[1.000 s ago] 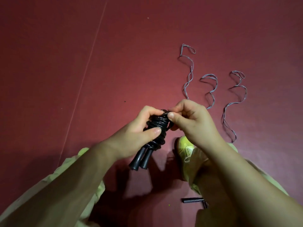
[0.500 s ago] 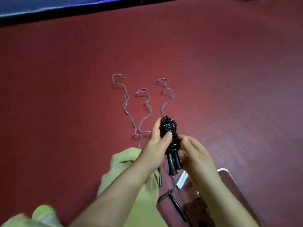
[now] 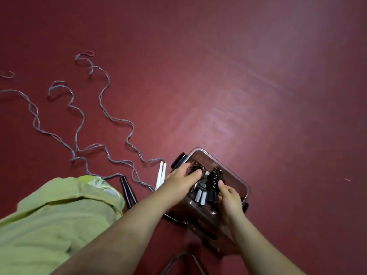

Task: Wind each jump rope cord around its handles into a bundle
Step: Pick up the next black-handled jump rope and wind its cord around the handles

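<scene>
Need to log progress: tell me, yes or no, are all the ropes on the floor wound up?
No: grey cords lie unwound on the red floor.

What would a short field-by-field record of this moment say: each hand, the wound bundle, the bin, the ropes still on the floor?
right hand: grips the black bundle by its handle end
left hand: reaches into the bin, fingers on its contents
clear bin: holds a white-handled bundle
unwound cords: grey, spread on the red floor
loose handles: one white pair, one black pair
</scene>
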